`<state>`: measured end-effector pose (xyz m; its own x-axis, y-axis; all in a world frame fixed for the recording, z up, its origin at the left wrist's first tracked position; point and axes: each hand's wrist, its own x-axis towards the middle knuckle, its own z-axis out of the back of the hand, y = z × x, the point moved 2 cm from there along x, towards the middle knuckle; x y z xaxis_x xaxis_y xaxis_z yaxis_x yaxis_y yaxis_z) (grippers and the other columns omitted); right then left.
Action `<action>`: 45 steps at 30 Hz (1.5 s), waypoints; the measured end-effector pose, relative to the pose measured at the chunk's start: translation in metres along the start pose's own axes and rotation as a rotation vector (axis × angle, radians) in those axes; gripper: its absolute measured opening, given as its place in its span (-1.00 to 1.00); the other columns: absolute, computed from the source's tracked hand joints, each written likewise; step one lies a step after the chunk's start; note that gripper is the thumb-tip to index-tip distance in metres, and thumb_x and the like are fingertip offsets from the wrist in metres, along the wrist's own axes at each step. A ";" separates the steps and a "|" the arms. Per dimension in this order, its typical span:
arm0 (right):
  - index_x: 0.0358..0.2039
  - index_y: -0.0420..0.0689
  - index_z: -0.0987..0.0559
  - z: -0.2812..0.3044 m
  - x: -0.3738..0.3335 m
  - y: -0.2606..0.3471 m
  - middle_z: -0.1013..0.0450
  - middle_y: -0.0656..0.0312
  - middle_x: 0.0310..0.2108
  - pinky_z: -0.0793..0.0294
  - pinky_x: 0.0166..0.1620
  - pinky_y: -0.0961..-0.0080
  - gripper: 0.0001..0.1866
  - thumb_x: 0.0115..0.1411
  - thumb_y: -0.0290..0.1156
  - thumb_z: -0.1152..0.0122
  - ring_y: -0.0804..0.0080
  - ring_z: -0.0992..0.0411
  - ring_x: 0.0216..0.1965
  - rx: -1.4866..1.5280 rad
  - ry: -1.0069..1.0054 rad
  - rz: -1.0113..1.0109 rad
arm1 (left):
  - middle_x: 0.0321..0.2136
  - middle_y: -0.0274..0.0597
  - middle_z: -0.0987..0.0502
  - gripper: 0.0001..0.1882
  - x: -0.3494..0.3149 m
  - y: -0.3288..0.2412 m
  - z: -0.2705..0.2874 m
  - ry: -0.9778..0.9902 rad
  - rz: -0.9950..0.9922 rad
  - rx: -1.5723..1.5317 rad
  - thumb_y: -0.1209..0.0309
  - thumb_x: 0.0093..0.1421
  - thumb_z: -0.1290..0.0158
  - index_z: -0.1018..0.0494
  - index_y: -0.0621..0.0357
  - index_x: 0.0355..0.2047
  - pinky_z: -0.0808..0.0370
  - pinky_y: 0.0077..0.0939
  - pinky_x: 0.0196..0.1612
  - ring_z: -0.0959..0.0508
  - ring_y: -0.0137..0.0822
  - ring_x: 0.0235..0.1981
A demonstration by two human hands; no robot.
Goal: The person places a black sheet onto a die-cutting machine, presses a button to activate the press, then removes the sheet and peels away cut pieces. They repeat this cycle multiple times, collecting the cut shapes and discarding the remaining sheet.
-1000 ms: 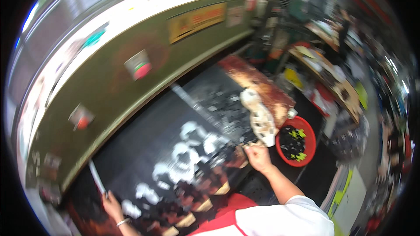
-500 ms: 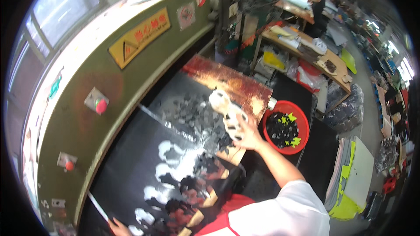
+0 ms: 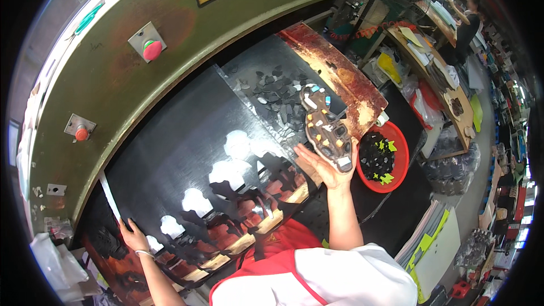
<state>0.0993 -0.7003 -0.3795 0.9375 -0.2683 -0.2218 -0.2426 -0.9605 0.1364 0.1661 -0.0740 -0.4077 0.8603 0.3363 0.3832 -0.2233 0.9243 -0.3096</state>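
My right hand [image 3: 331, 171] holds a sole-shaped cutting die [image 3: 327, 130], with its brown, cell-like side and small yellow, white and blue pads turned up. The die is tilted over the far right part of a black sheet [image 3: 164, 119]. White cut-out shapes [image 3: 229, 174] and ragged black strips [image 3: 266, 181] run along the near edge of that sheet. At the lower left, my left hand [image 3: 135, 237] rests by the sheet's edge, fingers apart, beside the end of a white strip [image 3: 110, 197]. Small dark scraps [image 3: 277, 93] lie scattered beyond the die.
A red basin [image 3: 403, 161] of black and lime scraps stands right of the worn board [image 3: 345, 79]. Along the far side runs a green machine beam [image 3: 119, 73] with a pink push button [image 3: 152, 50]. Stacked sheets [image 3: 436, 255] stand at lower right. Another person [image 3: 468, 25] works far back.
My right hand has turned the die from its pale side to its brown side. My view has shifted, and more of my left hand and forearm shows.
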 end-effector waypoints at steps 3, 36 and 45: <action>0.32 -0.15 -0.15 0.002 0.005 0.004 -0.06 -0.20 0.29 0.13 0.30 -0.42 0.06 -0.02 0.32 -0.19 -0.49 0.08 0.27 -0.110 0.035 0.019 | 0.04 0.18 -0.46 -0.50 -0.001 0.002 -0.001 0.010 0.004 -0.046 0.22 0.34 0.03 -0.34 0.39 0.12 -0.34 -0.28 0.15 -0.46 0.06 0.07; 0.32 -0.22 -0.07 -0.072 -0.004 -0.468 0.09 -0.51 0.23 0.00 0.29 -0.14 0.13 -0.21 -0.22 -0.53 -0.47 0.12 0.28 -2.162 0.989 0.294 | -0.33 0.07 -0.43 -0.54 0.010 -0.035 0.000 0.029 0.119 -0.318 0.58 0.21 0.05 -0.28 0.34 0.15 -0.47 -0.18 -0.27 -0.50 0.08 -0.33; 0.37 -0.28 0.12 -0.163 0.175 -0.313 -0.04 -0.22 0.28 -0.09 0.30 0.24 -0.23 0.35 -0.21 -0.01 0.04 -0.08 0.31 -1.680 0.199 0.737 | -0.54 -0.17 -0.54 -0.75 0.041 0.018 0.030 -0.057 0.445 -0.648 0.46 0.30 0.01 -0.47 0.20 -0.04 -0.49 -0.48 -0.38 -0.54 -0.43 -0.52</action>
<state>0.3806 -0.4343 -0.3034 0.8119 -0.4174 0.4082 -0.2103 0.4431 0.8714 0.1833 -0.0381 -0.3720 0.7238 0.6750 0.1429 -0.2143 0.4168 -0.8834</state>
